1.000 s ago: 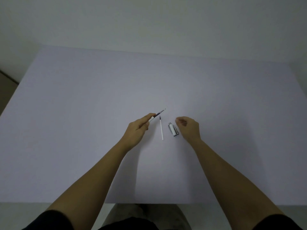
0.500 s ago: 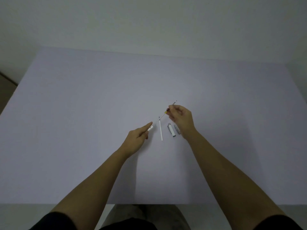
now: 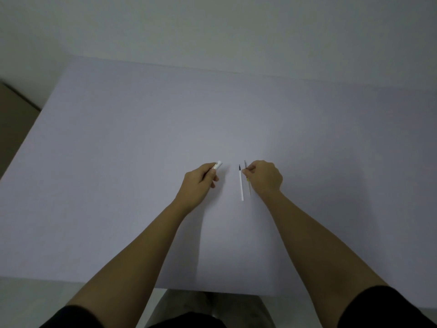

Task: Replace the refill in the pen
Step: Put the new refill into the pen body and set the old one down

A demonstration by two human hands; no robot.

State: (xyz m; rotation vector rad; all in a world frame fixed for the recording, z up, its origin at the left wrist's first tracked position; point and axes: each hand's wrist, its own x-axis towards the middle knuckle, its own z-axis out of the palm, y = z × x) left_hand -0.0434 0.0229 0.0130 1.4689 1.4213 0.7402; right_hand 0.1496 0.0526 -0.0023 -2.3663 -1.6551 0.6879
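Note:
My left hand [image 3: 201, 183] is closed around the white pen barrel [image 3: 218, 164], whose open end sticks out past my thumb. A white refill [image 3: 241, 184] with a dark tip lies on the table between my hands, pointing away from me. Just to its right, my right hand [image 3: 266, 177] pinches a thin grey refill [image 3: 247, 178] low against the table, parallel to the white one. The small silver pen part seen earlier is hidden under my right hand.
The pale lilac table [image 3: 142, 138] spreads wide on all sides, with its near edge [image 3: 94, 279] close to my body. A wall runs behind the far edge. A strip of brown floor [image 3: 14, 102] shows at the left.
My right hand pulled the thin refill out of the barrel, lifted it away, then brought it down beside the white refill. My left hand kept the barrel and shifted slightly left.

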